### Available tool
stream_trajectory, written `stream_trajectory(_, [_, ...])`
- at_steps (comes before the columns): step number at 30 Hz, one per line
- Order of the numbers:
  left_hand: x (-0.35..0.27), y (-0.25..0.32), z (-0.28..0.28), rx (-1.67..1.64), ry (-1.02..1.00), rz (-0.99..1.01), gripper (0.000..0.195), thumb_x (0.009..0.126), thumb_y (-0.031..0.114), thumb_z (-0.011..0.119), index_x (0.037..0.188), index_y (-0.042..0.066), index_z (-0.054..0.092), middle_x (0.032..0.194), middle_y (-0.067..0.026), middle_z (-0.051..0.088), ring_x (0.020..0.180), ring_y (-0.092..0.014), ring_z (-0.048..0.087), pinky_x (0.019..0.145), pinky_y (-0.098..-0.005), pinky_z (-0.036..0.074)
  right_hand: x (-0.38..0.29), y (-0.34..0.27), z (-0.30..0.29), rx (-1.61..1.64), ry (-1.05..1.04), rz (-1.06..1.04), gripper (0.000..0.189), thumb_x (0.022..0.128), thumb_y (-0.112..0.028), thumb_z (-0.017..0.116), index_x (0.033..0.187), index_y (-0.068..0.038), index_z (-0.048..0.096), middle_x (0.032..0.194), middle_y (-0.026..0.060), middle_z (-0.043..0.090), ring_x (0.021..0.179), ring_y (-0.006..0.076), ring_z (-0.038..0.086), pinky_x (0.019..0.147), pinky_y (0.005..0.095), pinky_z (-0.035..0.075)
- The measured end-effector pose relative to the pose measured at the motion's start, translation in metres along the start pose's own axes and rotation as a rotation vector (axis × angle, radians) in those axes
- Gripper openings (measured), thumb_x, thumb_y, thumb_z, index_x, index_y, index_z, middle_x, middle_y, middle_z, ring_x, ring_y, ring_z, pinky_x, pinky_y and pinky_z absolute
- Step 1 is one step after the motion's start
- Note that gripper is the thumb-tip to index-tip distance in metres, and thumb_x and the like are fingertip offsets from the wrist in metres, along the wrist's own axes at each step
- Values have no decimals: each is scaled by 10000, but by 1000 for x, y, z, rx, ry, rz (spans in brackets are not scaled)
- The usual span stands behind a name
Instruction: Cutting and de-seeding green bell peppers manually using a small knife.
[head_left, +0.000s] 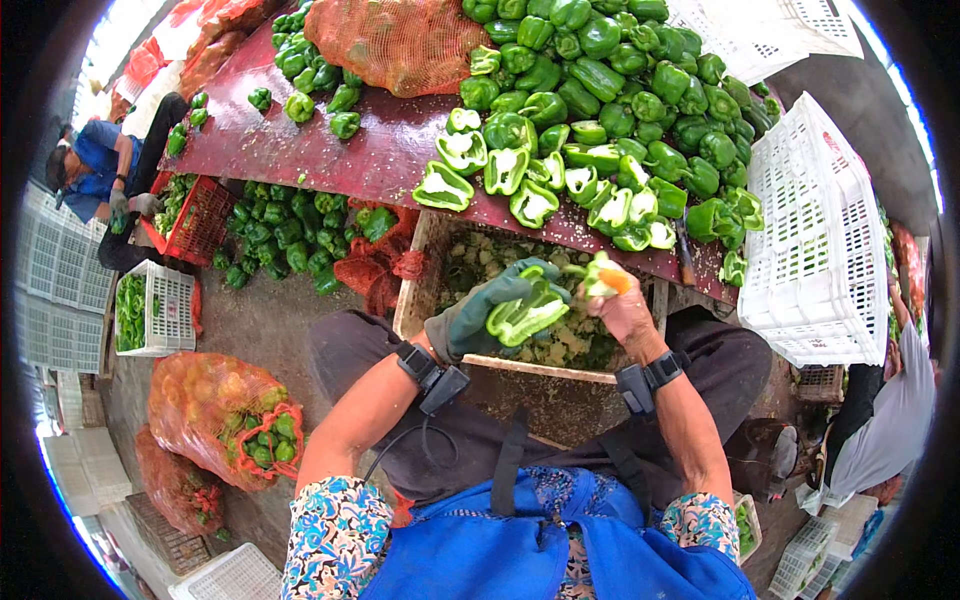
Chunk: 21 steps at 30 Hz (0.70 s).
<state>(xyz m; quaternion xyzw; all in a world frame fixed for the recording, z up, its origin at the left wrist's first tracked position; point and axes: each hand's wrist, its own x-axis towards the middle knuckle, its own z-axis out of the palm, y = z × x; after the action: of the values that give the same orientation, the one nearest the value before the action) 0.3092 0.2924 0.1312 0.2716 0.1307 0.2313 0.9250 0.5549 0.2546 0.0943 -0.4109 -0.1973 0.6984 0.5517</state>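
Note:
In a dark green glove, my left hand (476, 304) holds a hollowed green bell pepper half (527, 309), its cut face towards me. Close beside it, my bare right hand (628, 313) pinches a pale pepper core with its green stem (596, 271). Something orange (615, 282) shows at the right fingertips; I cannot tell what it is. Below both hands is a wooden box (540, 367) with pale cores and green scraps inside. Cut pepper halves (506, 171) lie along the near edge of the red table (390, 154). A knife (684, 255) rests at that edge, right of the halves.
Whole green peppers (600, 67) are heaped behind the halves, beside an orange mesh sack (397, 45). White plastic crates (810, 240) stand at the right. More peppers (281, 232) lie on the floor under the table. Filled mesh sacks (210, 412) and another person (105, 161) are leftward.

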Motion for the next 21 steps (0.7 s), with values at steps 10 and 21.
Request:
stream_trajectory(10, [7, 5, 7, 268, 160, 122, 547, 956, 372, 563, 1405, 113, 390, 1271, -107, 578, 1125, -184, 593, 928, -310, 511, -5, 1, 6, -296, 179, -212, 150, 942, -186, 570, 1072, -118, 543, 843, 40, 637, 621, 125, 626, 438, 228, 469])
stream_trajectory(21, [17, -4, -18, 639, 188, 221, 529, 948, 337, 558, 1394, 83, 428, 1244, -53, 565, 1164, -139, 515, 1032, -308, 399, -16, -13, 82, -1687, -278, -344, 335, 763, -268, 713, 1023, -70, 641, 738, 156, 631, 717, 348, 634, 654, 438, 495])
